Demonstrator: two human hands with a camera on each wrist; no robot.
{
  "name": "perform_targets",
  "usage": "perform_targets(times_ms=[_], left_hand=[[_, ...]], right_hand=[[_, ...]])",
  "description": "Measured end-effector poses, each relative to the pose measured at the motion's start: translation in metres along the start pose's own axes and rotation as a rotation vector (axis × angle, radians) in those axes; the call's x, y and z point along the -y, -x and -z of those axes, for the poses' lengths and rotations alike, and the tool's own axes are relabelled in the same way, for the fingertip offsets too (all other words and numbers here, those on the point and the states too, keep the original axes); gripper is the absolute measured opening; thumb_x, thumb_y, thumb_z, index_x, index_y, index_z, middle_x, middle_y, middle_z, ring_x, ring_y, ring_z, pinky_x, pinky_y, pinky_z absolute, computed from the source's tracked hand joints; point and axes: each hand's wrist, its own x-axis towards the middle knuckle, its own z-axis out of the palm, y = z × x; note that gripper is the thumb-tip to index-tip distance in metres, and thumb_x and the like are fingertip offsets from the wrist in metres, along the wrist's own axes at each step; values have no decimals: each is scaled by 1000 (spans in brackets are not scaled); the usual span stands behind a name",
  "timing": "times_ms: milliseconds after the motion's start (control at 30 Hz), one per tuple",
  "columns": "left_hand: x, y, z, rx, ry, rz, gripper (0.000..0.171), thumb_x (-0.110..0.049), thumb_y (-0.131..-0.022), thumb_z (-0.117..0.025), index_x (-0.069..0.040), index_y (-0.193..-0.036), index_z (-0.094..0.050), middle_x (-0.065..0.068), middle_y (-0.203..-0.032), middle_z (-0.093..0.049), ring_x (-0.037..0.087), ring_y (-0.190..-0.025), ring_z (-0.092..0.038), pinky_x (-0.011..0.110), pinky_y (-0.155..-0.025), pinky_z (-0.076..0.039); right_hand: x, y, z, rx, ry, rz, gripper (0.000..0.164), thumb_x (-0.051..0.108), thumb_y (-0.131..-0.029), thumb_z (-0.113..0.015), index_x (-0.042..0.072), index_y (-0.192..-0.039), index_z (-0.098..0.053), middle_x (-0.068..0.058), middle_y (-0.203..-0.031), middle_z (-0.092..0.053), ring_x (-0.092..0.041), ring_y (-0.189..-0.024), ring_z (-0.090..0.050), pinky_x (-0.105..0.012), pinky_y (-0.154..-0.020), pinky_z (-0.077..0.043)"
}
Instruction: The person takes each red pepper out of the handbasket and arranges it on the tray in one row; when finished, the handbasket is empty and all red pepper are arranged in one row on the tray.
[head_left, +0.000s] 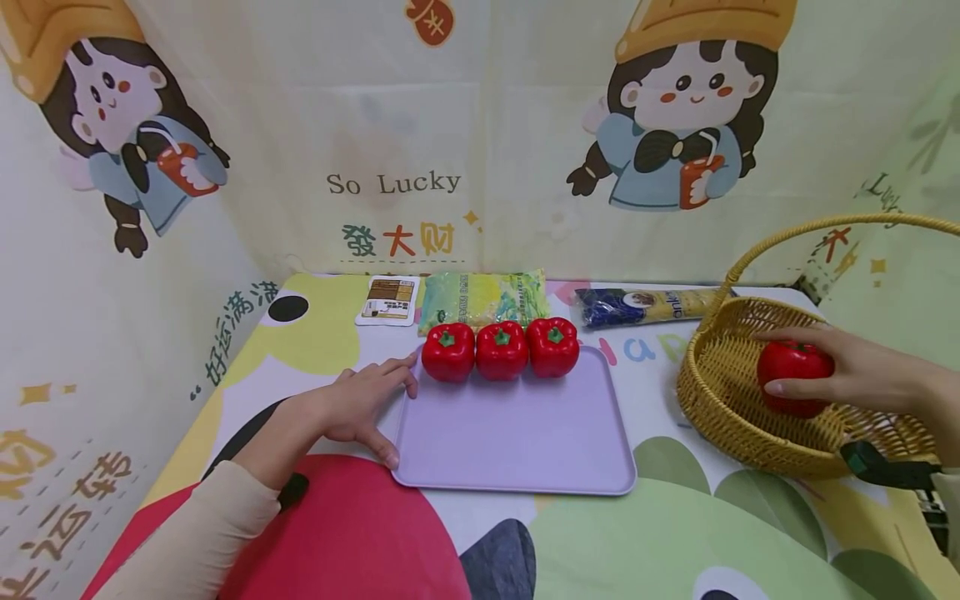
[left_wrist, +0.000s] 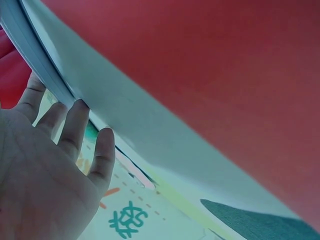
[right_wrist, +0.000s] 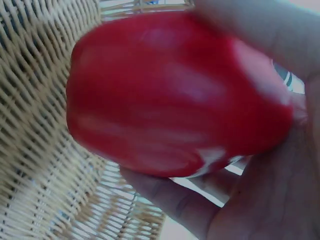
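My right hand (head_left: pixel 862 371) grips a red bell pepper (head_left: pixel 793 375) inside the wicker basket (head_left: pixel 701 396) at the right. In the right wrist view the pepper (right_wrist: pixel 175 100) fills the middle, thumb and fingers around it, woven wicker (right_wrist: pixel 35 120) beyond. A lilac tray (head_left: pixel 517 442) lies in the middle of the table. Three more red bell peppers, the left one (head_left: pixel 448 352), the middle one (head_left: pixel 502 351) and the right one (head_left: pixel 552 347), line its far edge. At the tray's left edge rests my left hand (head_left: pixel 360 406), fingers spread; the left wrist view shows its fingertips (left_wrist: pixel 80 107) along the rim.
Behind the tray lie a small white packet (head_left: pixel 388 301), a green and yellow bag (head_left: pixel 483 298) and a blue and yellow pasta packet (head_left: pixel 645 306). The basket's tall handle (head_left: pixel 825 221) arches over its opening. A printed cloth (head_left: pixel 480 550) covers the table, and a curtain hangs behind.
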Motion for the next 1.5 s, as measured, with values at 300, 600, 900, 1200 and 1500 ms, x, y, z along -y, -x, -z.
perform_targets(times_ms=[300,600,900,1200,1500], left_hand=[[-1,1,1,-4,-1,-3,86,-66,-54,-92,-31,-122,-52,7,-169,-23,28,-136,-41,63,-102,-38],[-1,2,1,-4,-3,-3,88,-66,-54,-92,-30,-123,-51,6,-170,-23,26,-136,-41,64,-101,-39],[1,2,1,1,10,-17,89,-67,-56,-91,-28,-125,-51,8,-169,-24,31,-139,-41,67,-101,-38],[1,1,2,3,-9,-12,89,-68,-55,-91,-30,-125,-51,7,-170,-23,29,-137,-41,67,-102,-38],[0,0,4,9,1,-25,87,-66,-57,-91,-27,-124,-51,9,-169,-24,31,-139,-40,68,-101,-38]], right_hand=[[13,2,2,23,-5,-17,64,30,-97,-71,-2,-145,-44,-25,-122,-60,-27,-95,-62,-34,-62,-56],[20,2,1,-34,-40,-2,74,26,-95,-74,-2,-149,-32,-32,-132,-45,-44,-103,-58,-41,-66,-56],[38,4,6,-183,-34,75,75,22,-84,-87,14,-147,-46,-24,-140,-42,-50,-108,-51,-25,-60,-53],[56,4,8,-253,5,138,76,16,-79,-91,17,-145,-53,-12,-133,-49,-45,-108,-51,-21,-60,-51],[72,2,3,-302,45,209,75,17,-76,-93,25,-142,-59,10,-130,-49,-11,-105,-46,-24,-60,-54]])
